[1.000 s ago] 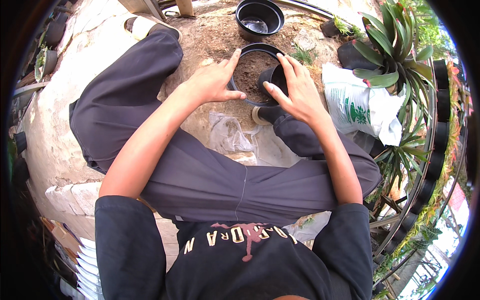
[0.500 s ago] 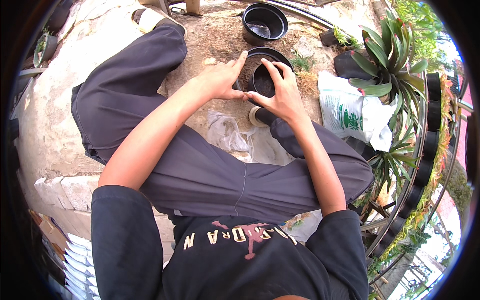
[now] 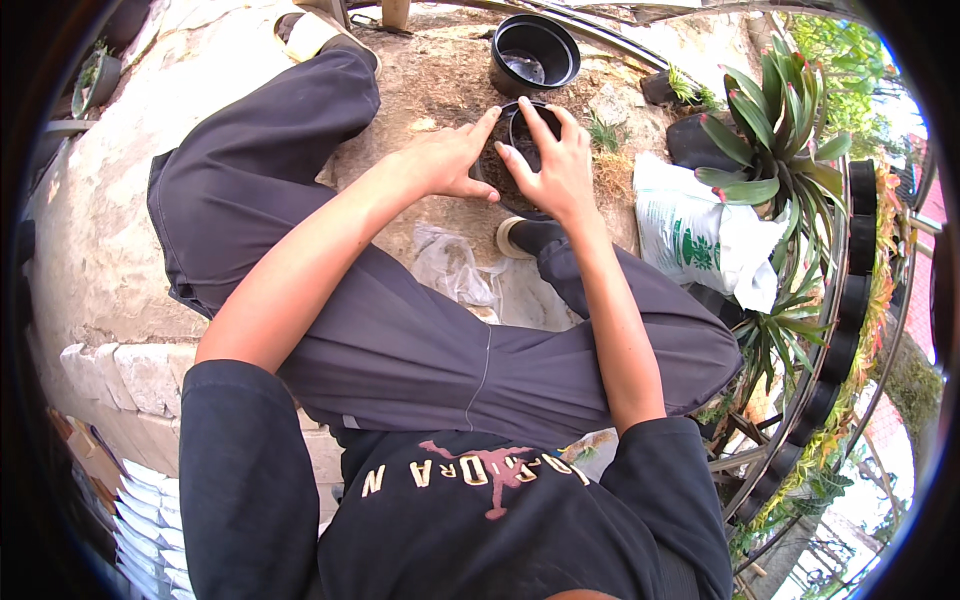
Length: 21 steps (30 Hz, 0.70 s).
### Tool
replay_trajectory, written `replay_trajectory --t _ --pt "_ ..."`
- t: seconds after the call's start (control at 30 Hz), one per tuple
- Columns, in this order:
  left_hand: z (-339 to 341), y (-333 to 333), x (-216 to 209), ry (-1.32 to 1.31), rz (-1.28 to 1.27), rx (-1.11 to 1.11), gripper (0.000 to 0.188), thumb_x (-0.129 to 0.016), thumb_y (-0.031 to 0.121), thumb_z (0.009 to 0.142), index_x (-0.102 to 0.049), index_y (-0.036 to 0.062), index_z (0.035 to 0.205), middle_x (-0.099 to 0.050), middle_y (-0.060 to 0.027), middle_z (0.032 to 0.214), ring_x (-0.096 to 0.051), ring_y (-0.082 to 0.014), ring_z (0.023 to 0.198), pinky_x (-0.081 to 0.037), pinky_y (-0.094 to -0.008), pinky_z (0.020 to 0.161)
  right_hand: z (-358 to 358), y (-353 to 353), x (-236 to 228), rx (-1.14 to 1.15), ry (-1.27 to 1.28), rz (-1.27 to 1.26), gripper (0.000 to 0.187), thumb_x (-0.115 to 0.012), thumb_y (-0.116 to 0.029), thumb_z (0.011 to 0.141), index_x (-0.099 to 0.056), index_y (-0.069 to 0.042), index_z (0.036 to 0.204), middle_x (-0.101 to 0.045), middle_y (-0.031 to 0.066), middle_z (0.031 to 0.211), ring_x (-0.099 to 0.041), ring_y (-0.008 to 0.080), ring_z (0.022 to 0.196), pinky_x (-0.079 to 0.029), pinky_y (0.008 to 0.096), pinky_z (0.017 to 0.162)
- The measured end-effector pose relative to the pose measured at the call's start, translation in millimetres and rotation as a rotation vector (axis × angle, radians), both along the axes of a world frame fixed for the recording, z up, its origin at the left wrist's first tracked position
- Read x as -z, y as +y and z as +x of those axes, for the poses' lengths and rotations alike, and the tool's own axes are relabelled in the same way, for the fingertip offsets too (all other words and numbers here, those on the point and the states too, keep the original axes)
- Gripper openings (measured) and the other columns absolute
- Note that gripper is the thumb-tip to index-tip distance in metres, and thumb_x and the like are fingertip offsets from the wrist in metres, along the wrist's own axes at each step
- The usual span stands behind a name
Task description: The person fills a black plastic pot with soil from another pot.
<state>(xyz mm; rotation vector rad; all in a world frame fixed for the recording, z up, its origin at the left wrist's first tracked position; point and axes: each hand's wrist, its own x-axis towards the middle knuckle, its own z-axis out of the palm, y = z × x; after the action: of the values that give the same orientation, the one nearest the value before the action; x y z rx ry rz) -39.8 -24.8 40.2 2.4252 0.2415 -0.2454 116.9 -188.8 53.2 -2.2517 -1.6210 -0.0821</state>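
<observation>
A small black pot [image 3: 527,150] stands inside a larger black pot [image 3: 515,206] that has brown soil in it, on the ground between my legs. My right hand [image 3: 562,165] grips the small pot's rim, thumb on the near left side and fingers over the far side. Beside it, at the left of the larger pot, my left hand [image 3: 445,165] is open, with index finger and thumb spread apart around the pot's edge. Much of the larger pot's rim is hidden by my hands.
An empty black pot [image 3: 535,55] stands just beyond. To the right are a white bag [image 3: 695,225] with green print, a leafy potted plant [image 3: 775,130] and a curved rack of black pots [image 3: 845,330]. Crumpled clear plastic [image 3: 455,265] lies between my legs.
My right hand has shifted left and away from me with the small pot. Its thumb has parted from my left thumb, and my left hand stays spread at the larger pot.
</observation>
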Motion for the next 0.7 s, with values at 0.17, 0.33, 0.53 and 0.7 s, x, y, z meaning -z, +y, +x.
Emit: replay_trajectory --t 0.17,0.33,0.53,0.7 --pt "0 -1 1 0.021 -0.021 -0.011 0.131 -0.085 0.061 0.081 -0.010 -0.0061 0.165 -0.049 -0.0389 0.151 -0.059 -0.0481 0.133 -0.051 -0.0500 0.110 6 -1 -24 0.074 0.133 0.135 0.064 -0.072 -0.047 0.096 -0.059 -0.022 0.153 -0.051 0.0285 0.144 -0.052 0.0454 0.129 -0.041 0.0541 0.110" --pt "0 5 4 -0.058 -0.121 -0.016 0.130 -0.087 0.058 0.079 -0.011 -0.0035 0.165 -0.054 -0.0381 0.146 -0.058 -0.0488 0.134 -0.051 -0.0504 0.110 -7 -8 4 0.042 0.101 0.038 0.065 -0.071 -0.046 0.093 -0.058 -0.027 0.153 -0.049 0.0267 0.147 -0.050 0.0450 0.128 -0.041 0.0552 0.110" --pt "3 13 -3 0.006 -0.274 -0.024 0.130 -0.092 0.047 0.077 -0.009 0.0013 0.166 -0.058 -0.0360 0.143 -0.058 -0.0487 0.133 -0.050 -0.0498 0.111 -12 -2 -20 0.001 0.115 0.050 0.069 -0.073 -0.041 0.087 -0.059 -0.027 0.153 -0.048 0.0257 0.148 -0.049 0.0435 0.129 -0.042 0.0557 0.109" --pt "7 19 1 0.015 -0.273 -0.024 0.130 -0.095 0.035 0.075 -0.008 0.0054 0.167 -0.061 -0.0341 0.141 -0.060 -0.0471 0.133 -0.049 -0.0507 0.112 -5 -4 -22 -0.063 0.304 -0.006 0.077 -0.078 -0.052 0.089 -0.056 -0.021 0.156 -0.048 0.0260 0.149 -0.050 0.0460 0.132 -0.043 0.0535 0.113"
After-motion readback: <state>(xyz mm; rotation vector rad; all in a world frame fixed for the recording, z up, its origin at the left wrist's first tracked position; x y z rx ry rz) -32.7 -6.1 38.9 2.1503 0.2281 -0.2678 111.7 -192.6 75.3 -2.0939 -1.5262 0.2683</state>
